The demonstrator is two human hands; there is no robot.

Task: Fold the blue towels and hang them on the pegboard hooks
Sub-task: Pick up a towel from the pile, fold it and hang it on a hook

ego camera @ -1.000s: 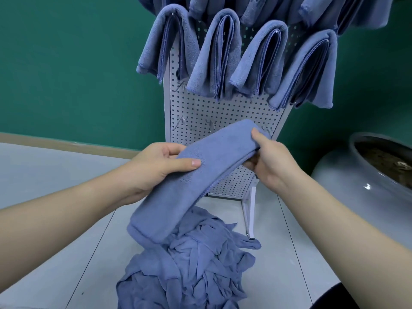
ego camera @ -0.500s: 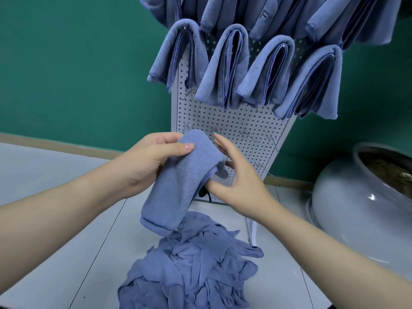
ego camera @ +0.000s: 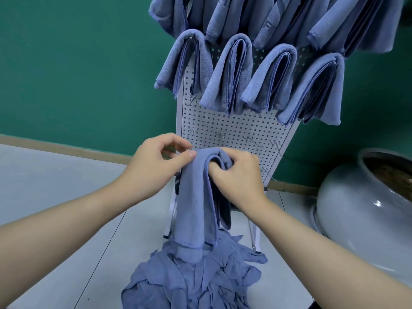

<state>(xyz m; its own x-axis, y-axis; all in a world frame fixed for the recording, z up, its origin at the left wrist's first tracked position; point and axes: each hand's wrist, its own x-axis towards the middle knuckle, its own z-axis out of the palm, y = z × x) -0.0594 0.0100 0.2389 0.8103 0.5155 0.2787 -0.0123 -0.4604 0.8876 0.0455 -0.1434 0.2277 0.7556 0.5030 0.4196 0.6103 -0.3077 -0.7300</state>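
Towel in hand: you have the folded blue towel [ego camera: 196, 197] draped over its fold in front of the pegboard [ego camera: 234, 130], its tail hanging down to the pile of loose towels [ego camera: 194, 277] on the floor.
Left hand: your left hand [ego camera: 156, 166] pinches the top left of the fold between thumb and fingers.
Right hand: your right hand [ego camera: 236, 172] has its fingers curled into the fold, gripping it from the right.
Step in hand: looks like you're lining it up for a free hook in the empty hook row [ego camera: 220, 136] just above your hands.
How to do it well: keep the fold crest tight and level, lift it over the hook tip, and seat the crest squarely so both halves hang even, like the hung towels [ego camera: 231, 72] above.
Watch out: the hooks are thin; snagging one layer only would let the fold fall open.
Container: the grey pot [ego camera: 365, 210] on the right holds something dark, soil perhaps; too unclear to say.
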